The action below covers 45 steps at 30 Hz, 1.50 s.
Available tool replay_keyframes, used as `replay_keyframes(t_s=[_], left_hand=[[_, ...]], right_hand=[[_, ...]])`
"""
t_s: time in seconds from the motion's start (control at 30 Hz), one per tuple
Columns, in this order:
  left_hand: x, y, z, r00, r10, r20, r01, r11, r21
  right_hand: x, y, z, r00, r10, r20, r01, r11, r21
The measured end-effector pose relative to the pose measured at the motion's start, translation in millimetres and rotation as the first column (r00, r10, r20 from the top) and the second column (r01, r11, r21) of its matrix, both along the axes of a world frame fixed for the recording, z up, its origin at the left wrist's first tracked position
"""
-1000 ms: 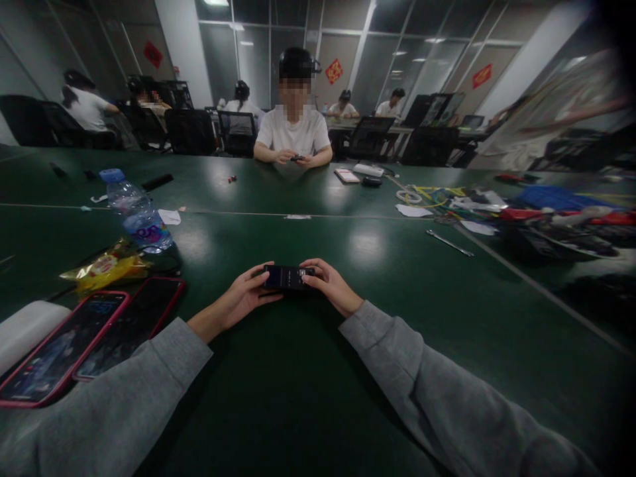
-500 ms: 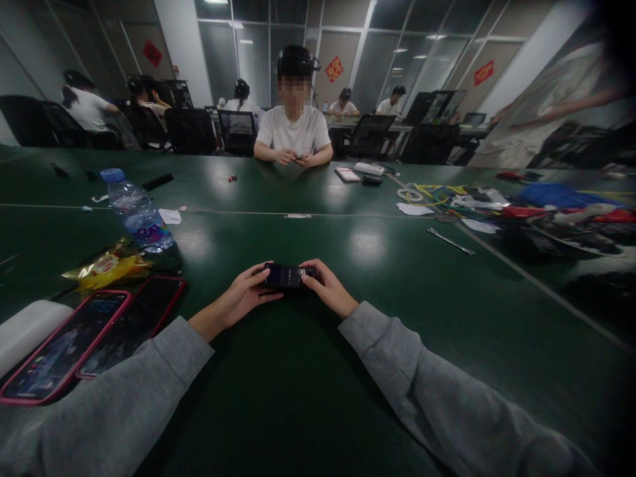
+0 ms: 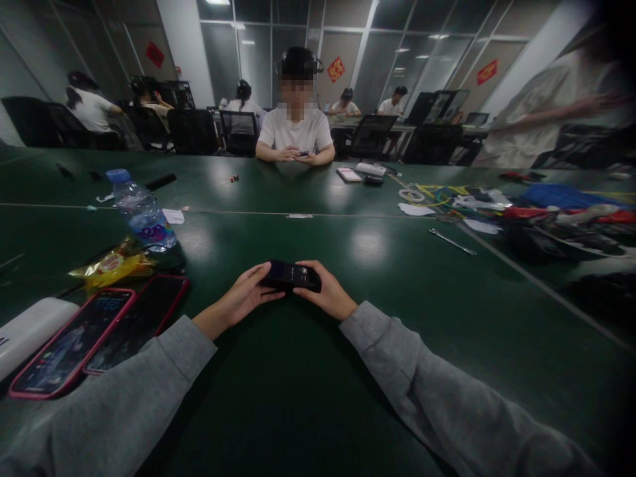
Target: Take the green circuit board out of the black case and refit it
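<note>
A small black handheld device with a lit screen (image 3: 292, 273) is held level just over the green table, its exact kind unclear. My left hand (image 3: 242, 295) grips its left end, thumb on top and fingers underneath. Around the right end is my right hand (image 3: 330, 295), with the thumb along the near edge and the index finger at the far side. White text and a small icon show on the right part of the screen. The underside of the device is hidden.
To the left are a water bottle (image 3: 142, 211), a yellow snack packet (image 3: 116, 264), two red-edged phones (image 3: 72, 344) and a white block (image 3: 34, 331). A wrench (image 3: 452, 242) and tangled cables (image 3: 437, 197) lie to the right. Opposite sits a person (image 3: 295, 129) handling a small object.
My right thumb has slid off the screen to the device's near edge. Both hands still hold the device in nearly the same place. The view has shifted slightly.
</note>
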State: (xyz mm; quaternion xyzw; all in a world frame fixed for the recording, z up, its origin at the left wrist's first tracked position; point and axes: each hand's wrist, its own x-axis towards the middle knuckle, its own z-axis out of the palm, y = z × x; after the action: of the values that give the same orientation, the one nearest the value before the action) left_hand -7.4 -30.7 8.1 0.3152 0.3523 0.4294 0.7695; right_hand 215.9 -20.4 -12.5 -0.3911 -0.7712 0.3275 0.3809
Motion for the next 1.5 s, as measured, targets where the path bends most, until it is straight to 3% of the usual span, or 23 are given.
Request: replay_keyframes(t_s=[0.33,0.73,1.1,1.37,1.5], left_hand=[[-0.9,4.0,-5.4,0.999,0.029,0.042,-0.027,0.999,-0.035],[-2.9,6.8,-10.6,0.999,0.011,0.045,-0.01,0.999,-0.03],[0.6,0.4,2.1,1.0,0.021,-0.005,-0.021,1.0,-0.013],[-2.1,1.4,-1.8,0.999,0.021,0.038,-0.02,1.0,-0.013],[-2.4,1.5,-4.5,0.998,0.029,0.048,-0.029,1.0,-0.001]], right_hand=[[-0.2,-0.7,4.3,0.998,0.021,-0.058,-0.023,0.999,-0.034],[1.2,3.9,-4.0,0.992,0.033,-0.12,-0.036,0.999,-0.021],[0.8,2.7,-1.2,0.994,0.049,-0.096,-0.049,0.999,0.007],[0.4,-0.7,5.0,0.991,0.066,-0.114,-0.07,0.997,-0.037],[0.3,-0.5,6.7,0.981,0.059,-0.185,-0.084,0.988,-0.132]])
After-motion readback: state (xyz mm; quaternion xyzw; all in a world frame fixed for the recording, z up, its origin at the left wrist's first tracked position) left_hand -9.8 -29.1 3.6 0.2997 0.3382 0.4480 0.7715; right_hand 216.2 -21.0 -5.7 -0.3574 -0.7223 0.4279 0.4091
